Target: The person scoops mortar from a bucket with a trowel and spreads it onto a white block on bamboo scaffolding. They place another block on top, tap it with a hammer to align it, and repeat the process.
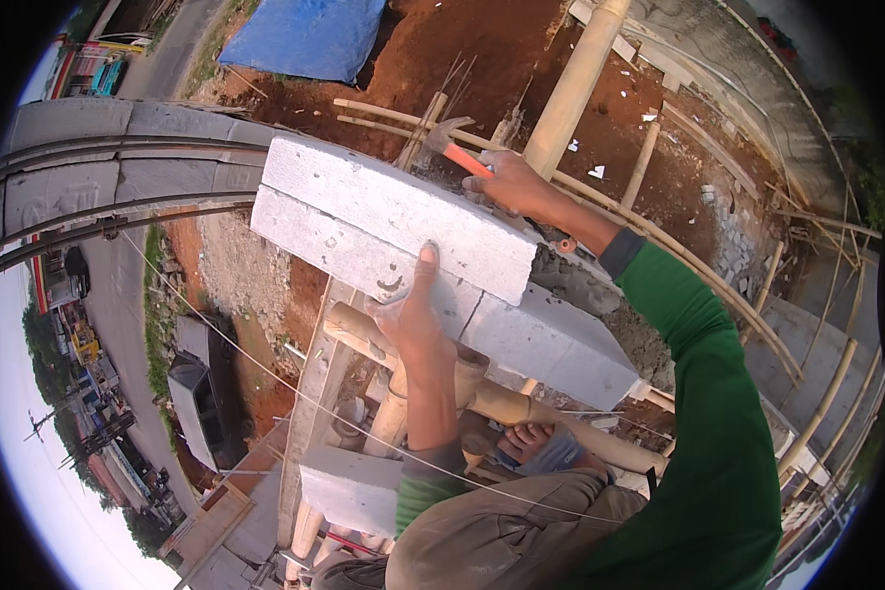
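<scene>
A long pale lightweight concrete block (393, 211) lies on top of a course of similar blocks (551, 334). My left hand (415, 320) presses against their near face, its thumb stretched up across the seam and apart from the partly hidden fingers. Beyond the upper block, my right hand (513, 187) is closed around the orange handle of a hammer (462, 157). The hammer's metal head hangs over the far edge of the block, apart from its top. Another pale block (349, 487) sits low beside my left forearm.
Bamboo scaffold poles (580, 88) cross around and below me, and my foot (531, 442) is on one. A thin string (295, 388) runs past my left wrist. Far below are red soil, a blue tarp (305, 39) and a parked vehicle (202, 403). Wall courses (79, 182) curve off left.
</scene>
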A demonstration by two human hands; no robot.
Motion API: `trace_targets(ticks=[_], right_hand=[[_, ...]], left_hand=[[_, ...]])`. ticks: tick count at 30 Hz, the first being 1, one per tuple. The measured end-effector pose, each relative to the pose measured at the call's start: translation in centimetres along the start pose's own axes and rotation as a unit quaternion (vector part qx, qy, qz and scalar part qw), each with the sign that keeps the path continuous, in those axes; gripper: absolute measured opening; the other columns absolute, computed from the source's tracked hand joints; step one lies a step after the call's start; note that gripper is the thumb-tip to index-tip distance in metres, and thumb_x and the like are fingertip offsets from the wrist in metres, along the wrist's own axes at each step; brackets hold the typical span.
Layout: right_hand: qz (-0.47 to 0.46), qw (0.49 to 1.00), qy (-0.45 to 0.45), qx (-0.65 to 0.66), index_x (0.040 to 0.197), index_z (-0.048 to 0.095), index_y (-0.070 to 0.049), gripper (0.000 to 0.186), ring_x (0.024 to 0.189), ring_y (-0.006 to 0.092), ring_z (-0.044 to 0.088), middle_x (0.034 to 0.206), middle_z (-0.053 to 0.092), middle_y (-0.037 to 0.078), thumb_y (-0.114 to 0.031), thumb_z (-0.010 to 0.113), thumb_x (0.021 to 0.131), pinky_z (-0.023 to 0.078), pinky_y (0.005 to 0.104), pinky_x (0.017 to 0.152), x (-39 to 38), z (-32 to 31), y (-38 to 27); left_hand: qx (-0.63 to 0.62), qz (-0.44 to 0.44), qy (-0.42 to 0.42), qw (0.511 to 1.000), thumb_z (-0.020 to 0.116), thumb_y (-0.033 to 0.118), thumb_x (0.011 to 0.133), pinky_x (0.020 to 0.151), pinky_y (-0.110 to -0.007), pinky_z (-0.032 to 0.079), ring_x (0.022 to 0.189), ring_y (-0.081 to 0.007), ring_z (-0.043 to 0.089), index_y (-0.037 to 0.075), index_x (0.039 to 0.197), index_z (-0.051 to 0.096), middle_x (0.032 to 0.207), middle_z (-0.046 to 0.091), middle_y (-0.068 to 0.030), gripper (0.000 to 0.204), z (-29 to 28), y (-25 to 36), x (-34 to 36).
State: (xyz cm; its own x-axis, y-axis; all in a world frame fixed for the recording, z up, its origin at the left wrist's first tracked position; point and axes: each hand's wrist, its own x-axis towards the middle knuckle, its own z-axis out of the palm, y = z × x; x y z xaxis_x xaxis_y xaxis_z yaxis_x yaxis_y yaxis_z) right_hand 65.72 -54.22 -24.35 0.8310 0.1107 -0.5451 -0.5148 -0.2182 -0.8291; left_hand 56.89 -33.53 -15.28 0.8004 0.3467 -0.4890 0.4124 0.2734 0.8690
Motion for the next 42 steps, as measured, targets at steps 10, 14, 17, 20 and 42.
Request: trace_targets(ticks=[10,14,17,20,42], right_hand=[[-0.108,0.991,0.006,-0.082,0.119,0.068,0.001,0.072,0.095,0.0171,0.064,0.095,0.064,0.005,-0.061,0.083,0.086,0.049,0.0338,0.087,2.6,0.1,-4.1],[-0.130,0.983,-0.035,-0.123,0.136,0.061,0.007,0.083,0.101,0.0186,0.065,0.105,0.067,0.009,-0.051,0.087,0.082,0.049,0.0370,0.093,2.2,0.8,-4.2],[-0.124,0.975,-0.040,-0.177,0.130,0.064,0.008,0.080,0.087,0.0214,0.069,0.105,0.070,0.015,-0.048,0.089,0.079,0.054,0.0374,0.081,1.1,0.9,-5.8],[-0.121,0.943,-0.065,-0.303,0.115,0.073,0.006,0.067,0.088,0.0204,0.068,0.096,0.072,0.010,-0.049,0.091,0.083,0.054,0.0355,0.081,0.0,0.9,-8.6],[-0.061,0.974,0.019,-0.219,0.076,0.064,-0.010,0.050,0.058,0.0117,0.049,0.069,0.054,-0.002,-0.044,0.100,0.070,0.035,0.0337,0.054,-1.7,2.1,-10.1]], left_hand=[[0.085,-0.010,0.045,0.995,0.095,0.035,0.081,0.121,-0.042,0.041,0.139,-0.0439,0.057,-0.013,0.165,0.009,0.149,0.053,-0.0357,0.130,-0.5,0.2,-0.6],[0.112,-0.008,0.084,0.990,0.095,0.034,0.080,0.120,-0.043,0.043,0.139,-0.0436,0.058,-0.012,0.165,0.011,0.151,0.053,-0.0360,0.129,-0.3,0.3,-0.4],[0.128,-0.031,0.075,0.988,0.096,0.034,0.080,0.121,-0.043,0.043,0.141,-0.0425,0.057,-0.015,0.164,0.009,0.153,0.052,-0.0356,0.130,-0.3,-0.3,-0.2],[0.144,-0.021,0.083,0.986,0.099,0.038,0.077,0.121,-0.047,0.044,0.139,-0.0492,0.059,-0.016,0.163,0.012,0.147,0.057,-0.0406,0.134,-0.2,-0.9,0.3],[0.079,0.057,0.059,0.993,0.086,0.041,0.088,0.112,-0.043,0.050,0.132,-0.0403,0.066,-0.017,0.145,0.057,0.137,0.068,-0.0340,0.086,-3.5,-1.6,-0.5]])
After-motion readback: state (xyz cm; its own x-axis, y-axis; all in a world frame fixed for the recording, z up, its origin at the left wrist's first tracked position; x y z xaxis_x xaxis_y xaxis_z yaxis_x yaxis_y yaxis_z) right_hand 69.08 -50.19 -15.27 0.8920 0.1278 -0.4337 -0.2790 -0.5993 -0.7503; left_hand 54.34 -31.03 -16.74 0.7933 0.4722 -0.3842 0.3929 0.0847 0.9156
